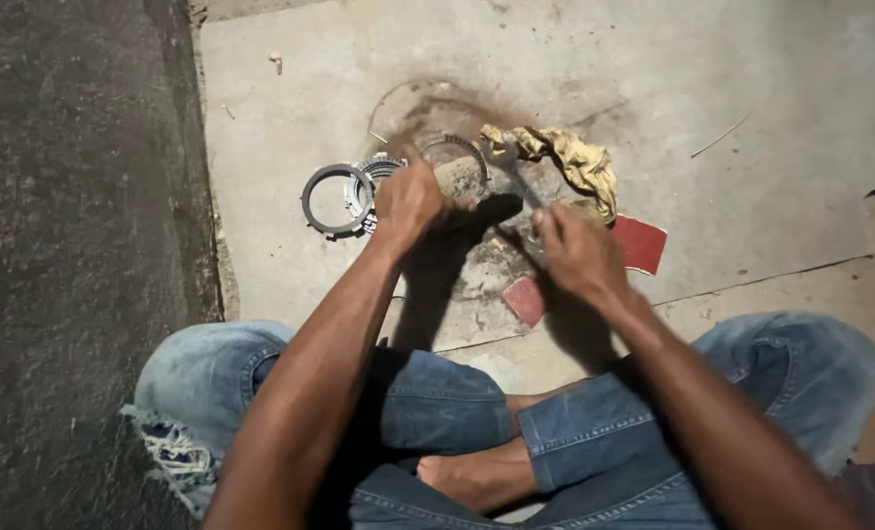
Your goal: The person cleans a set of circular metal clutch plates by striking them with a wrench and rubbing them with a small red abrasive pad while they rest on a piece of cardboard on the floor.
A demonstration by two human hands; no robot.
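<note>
Here, your left hand is closed around the rim of a toothed metal ring, tilting it up off the concrete slab so its dusty face turns toward you. Your right hand is curled shut around the handle of a slim metal tool, whose far end reaches up to the ring's right edge; whether the tip actually touches the ring I cannot tell, as that spot is blurred.

Keep the left grip firm and low on the rim, so the ring does not rock when the tool bears on it. It looks wise to brace the ring's bottom edge against the slab rather than hold it free in the air. Work the tool in short strokes along the face, and turn the ring a little with the left fingers between strokes, not with the tool.

Mind the stack of rings just beside your left hand, with a dark flat ring lying next to it: a swinging elbow could scatter them. The yellow rag lies crumpled just behind the tool, and two pieces of red abrasive sheet rest near your right wrist, all within reach.
</note>
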